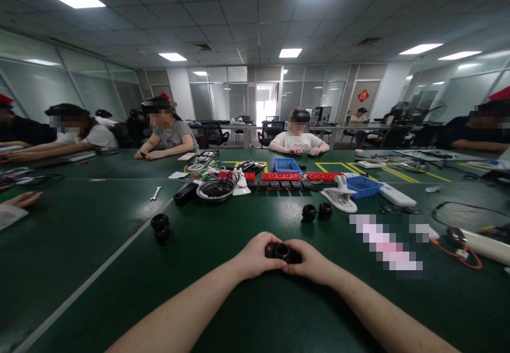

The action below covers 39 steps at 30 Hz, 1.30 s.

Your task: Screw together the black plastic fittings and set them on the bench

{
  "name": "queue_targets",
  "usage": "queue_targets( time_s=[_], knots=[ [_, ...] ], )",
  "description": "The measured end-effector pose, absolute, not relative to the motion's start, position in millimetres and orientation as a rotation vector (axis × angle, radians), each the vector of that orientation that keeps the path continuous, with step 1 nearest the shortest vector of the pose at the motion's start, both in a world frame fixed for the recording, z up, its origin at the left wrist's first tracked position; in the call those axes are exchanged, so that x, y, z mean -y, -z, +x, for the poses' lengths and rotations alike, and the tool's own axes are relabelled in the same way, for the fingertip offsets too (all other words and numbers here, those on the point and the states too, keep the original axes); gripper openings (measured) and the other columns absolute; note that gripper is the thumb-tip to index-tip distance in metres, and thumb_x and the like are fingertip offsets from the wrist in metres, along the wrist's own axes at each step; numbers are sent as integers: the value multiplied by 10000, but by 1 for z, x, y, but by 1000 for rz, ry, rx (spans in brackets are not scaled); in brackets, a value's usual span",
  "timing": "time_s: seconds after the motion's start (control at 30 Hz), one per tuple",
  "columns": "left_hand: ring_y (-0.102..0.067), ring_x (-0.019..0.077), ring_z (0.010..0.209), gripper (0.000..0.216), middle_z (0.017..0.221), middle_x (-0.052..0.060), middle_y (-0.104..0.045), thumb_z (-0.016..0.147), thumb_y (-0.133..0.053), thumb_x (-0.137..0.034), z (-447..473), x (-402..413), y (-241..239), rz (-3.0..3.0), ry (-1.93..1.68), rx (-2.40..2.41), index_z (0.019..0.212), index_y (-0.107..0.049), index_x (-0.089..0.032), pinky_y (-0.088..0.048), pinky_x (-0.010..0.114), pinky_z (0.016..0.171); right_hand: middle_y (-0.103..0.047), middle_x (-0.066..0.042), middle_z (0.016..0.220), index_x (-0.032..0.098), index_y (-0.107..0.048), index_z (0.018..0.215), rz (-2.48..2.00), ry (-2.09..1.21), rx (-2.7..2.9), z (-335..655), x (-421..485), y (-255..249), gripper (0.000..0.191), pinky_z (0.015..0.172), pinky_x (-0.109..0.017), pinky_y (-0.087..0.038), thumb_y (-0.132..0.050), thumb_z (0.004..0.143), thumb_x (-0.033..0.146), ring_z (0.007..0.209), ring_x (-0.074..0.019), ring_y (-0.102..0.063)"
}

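Both hands meet over the green table (223,310) in front of me. My left hand (255,256) is closed around the left side of a black ring-shaped fitting (282,250), its thumb along the near side. Closed on the right side of the same piece is my right hand (314,263). The fitting's round opening faces up and toward me; dark parts extend beside it under my fingers, partly hidden. Beyond my right hand stand two similar black fittings (317,212) side by side. To the left, more black fittings (160,229) are stacked together.
A small wrench (156,193) lies at the left. Across the middle are a metal bowl (215,189), red socket strips (281,176), blue trays (363,186) and a white clamp base (340,199). Cables (470,257) lie at right. People sit around the table, one person (299,136) opposite.
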<state>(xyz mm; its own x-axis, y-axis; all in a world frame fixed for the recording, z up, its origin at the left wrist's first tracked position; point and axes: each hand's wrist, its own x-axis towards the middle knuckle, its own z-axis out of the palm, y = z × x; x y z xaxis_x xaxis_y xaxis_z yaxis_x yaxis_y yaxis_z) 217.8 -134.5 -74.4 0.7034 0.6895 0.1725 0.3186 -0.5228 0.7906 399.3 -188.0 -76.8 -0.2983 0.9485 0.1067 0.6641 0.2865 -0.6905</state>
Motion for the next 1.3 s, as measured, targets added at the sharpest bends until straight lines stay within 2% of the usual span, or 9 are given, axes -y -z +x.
queue_targets(
  time_s=[0.13, 0.23, 0.43, 0.53, 0.7, 0.9, 1.07, 1.17, 1.3],
  knots=[
    [-498, 161, 763, 380, 881, 16, -512, 598, -720, -293, 217, 138, 71, 2141, -608, -755, 929, -569, -182, -399, 256, 660, -579, -36, 886, 158, -586, 953, -1376, -751, 2086, 402, 186, 76, 361, 682, -279, -384, -685, 618, 252, 791, -195, -518],
    [-495, 163, 763, 363, 869, 12, -510, 583, -725, -307, 221, 145, 69, 2151, -635, -847, 886, -570, -180, -399, 255, 654, -565, -17, 806, 157, -575, 850, -1480, -711, 2077, 398, 184, 79, 296, 618, -249, -367, -696, 599, 257, 735, -176, -509],
    [-493, 189, 794, 326, 849, 19, -520, 586, -715, -315, 230, 152, 75, 2157, -787, -1112, 839, -563, -178, -386, 275, 664, -542, -12, 712, 171, -470, 738, -1841, -330, 1937, 381, 182, 88, 285, 532, -229, -301, -676, 578, 285, 646, -158, -487],
    [-494, 180, 790, 313, 850, 15, -520, 590, -711, -292, 228, 150, 73, 2156, -763, -1052, 842, -563, -179, -392, 270, 671, -566, -33, 765, 169, -505, 800, -1800, -332, 1988, 381, 184, 87, 309, 580, -246, -333, -671, 596, 331, 704, -183, -511],
    [-498, 169, 779, 347, 879, 16, -516, 594, -716, -284, 220, 141, 69, 2144, -631, -835, 891, -569, -181, -404, 265, 674, -579, -56, 976, 188, -529, 1061, -1485, -605, 2115, 397, 187, 77, 511, 745, -313, -379, -698, 596, 313, 875, -226, -518],
    [-500, 168, 785, 369, 896, 18, -513, 605, -709, -288, 218, 139, 70, 2143, -585, -744, 930, -566, -185, -402, 263, 670, -582, -27, 859, 164, -587, 909, -1425, -740, 2153, 404, 185, 74, 324, 685, -281, -385, -688, 616, 258, 799, -200, -523],
    [-495, 176, 768, 334, 849, 13, -513, 592, -709, -307, 226, 149, 72, 2139, -708, -993, 859, -557, -177, -393, 270, 656, -543, -12, 718, 158, -504, 747, -1759, -486, 2014, 387, 183, 81, 315, 534, -232, -318, -706, 562, 314, 652, -167, -495],
    [-495, 188, 793, 305, 845, 19, -517, 604, -698, -302, 229, 153, 74, 2152, -782, -1099, 839, -550, -176, -389, 283, 676, -547, -29, 718, 163, -488, 750, -1850, -303, 1996, 378, 184, 84, 276, 537, -238, -302, -670, 597, 302, 655, -170, -494],
    [-497, 182, 807, 308, 868, 18, -516, 613, -695, -291, 225, 149, 70, 2158, -726, -998, 861, -550, -178, -398, 275, 687, -582, -59, 811, 157, -542, 855, -1733, -373, 2081, 382, 186, 81, 319, 632, -274, -354, -666, 622, 337, 755, -207, -521]
  ],
)
